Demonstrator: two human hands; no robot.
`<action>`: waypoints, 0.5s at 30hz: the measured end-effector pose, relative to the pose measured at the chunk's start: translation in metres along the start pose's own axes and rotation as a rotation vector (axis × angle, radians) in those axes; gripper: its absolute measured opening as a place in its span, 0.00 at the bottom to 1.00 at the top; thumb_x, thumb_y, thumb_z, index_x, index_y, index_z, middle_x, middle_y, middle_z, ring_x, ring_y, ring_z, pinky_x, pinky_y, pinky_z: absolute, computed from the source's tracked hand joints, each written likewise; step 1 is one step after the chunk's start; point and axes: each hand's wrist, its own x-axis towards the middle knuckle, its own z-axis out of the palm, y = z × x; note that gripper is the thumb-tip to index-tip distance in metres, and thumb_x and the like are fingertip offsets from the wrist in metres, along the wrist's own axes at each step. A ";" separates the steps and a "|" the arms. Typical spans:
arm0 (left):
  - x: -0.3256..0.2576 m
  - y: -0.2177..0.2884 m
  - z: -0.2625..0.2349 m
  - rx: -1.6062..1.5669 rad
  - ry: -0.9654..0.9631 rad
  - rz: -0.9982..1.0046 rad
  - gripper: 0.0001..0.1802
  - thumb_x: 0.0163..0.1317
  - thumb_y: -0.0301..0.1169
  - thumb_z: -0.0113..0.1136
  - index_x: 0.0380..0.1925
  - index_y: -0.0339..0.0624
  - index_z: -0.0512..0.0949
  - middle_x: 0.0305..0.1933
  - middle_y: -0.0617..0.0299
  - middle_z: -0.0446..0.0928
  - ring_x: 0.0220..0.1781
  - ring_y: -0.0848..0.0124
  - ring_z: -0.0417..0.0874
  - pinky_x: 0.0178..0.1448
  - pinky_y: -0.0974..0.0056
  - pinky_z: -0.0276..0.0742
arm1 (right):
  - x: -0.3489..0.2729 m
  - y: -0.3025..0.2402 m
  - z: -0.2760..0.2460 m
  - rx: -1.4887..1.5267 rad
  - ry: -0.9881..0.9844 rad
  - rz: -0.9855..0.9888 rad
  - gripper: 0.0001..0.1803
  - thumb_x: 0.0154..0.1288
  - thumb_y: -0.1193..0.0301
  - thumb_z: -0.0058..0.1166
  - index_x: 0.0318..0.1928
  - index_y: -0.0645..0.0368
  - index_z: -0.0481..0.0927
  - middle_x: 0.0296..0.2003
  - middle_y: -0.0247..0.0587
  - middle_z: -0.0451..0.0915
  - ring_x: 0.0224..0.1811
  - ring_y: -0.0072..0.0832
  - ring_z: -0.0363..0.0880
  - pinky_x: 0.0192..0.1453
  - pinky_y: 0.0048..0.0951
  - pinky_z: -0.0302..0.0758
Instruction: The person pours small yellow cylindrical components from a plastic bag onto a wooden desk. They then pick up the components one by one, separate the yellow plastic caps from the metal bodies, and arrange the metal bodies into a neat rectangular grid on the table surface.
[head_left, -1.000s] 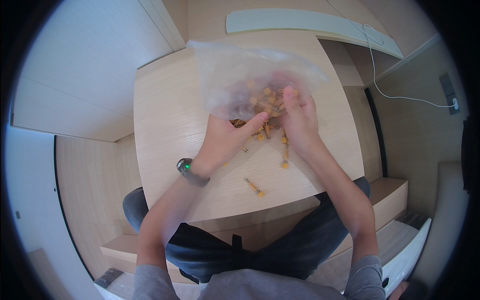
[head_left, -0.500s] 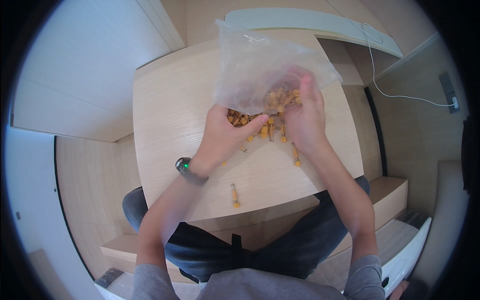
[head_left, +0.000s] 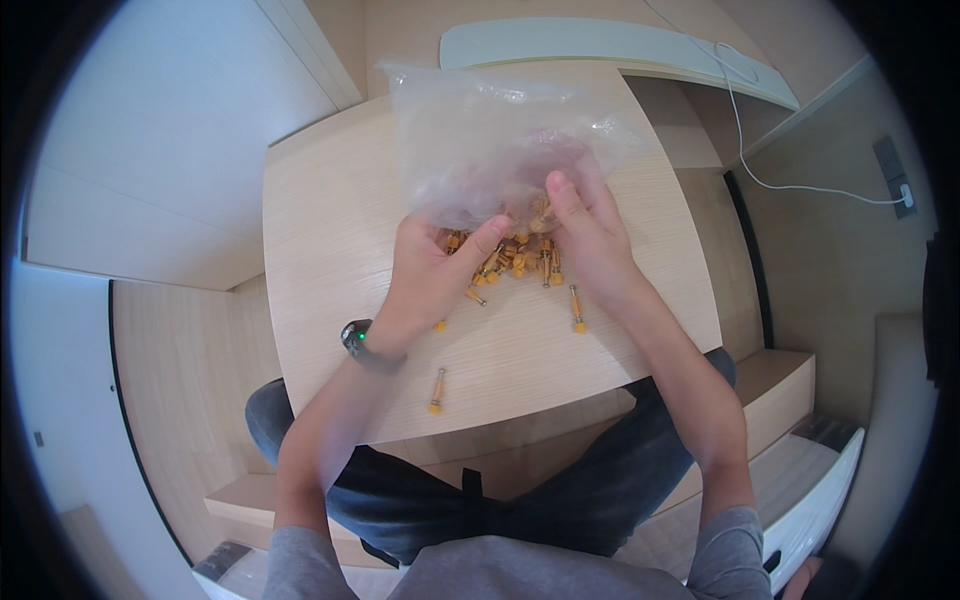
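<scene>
In the head view, our left grip (head_left: 432,268) and right grip (head_left: 595,238) are both closed on the translucent plastic bag (head_left: 480,130), over the bench (head_left: 335,220). Yellow-sleeved screw anchors (head_left: 519,262) with metallic shafts lie piled at its mouth. Since 0.5 s ago, fewer show inside, and 1 loose anchor (head_left: 437,391) near our edge has shifted left.
</scene>
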 end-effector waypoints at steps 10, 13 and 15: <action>0.002 0.001 0.001 0.067 -0.013 0.007 0.20 0.73 0.27 0.74 0.60 0.31 0.81 0.55 0.58 0.88 0.55 0.72 0.88 0.59 0.63 0.85 | 0.003 -0.002 -0.002 0.156 -0.017 0.043 0.30 0.92 0.52 0.43 0.80 0.57 0.67 0.71 0.42 0.76 0.74 0.30 0.73 0.80 0.35 0.69; 0.001 0.002 -0.002 0.245 -0.035 -0.006 0.23 0.72 0.24 0.74 0.64 0.32 0.80 0.59 0.58 0.86 0.59 0.70 0.87 0.62 0.63 0.86 | -0.002 -0.008 0.001 0.095 -0.068 0.034 0.33 0.91 0.50 0.46 0.82 0.56 0.64 0.72 0.43 0.76 0.76 0.31 0.73 0.81 0.36 0.68; -0.001 0.003 -0.002 0.347 -0.029 0.004 0.23 0.71 0.25 0.76 0.62 0.32 0.81 0.57 0.58 0.87 0.57 0.71 0.88 0.59 0.64 0.86 | -0.006 -0.010 0.003 0.015 -0.103 0.032 0.34 0.89 0.52 0.49 0.83 0.56 0.62 0.72 0.43 0.75 0.77 0.32 0.72 0.81 0.37 0.68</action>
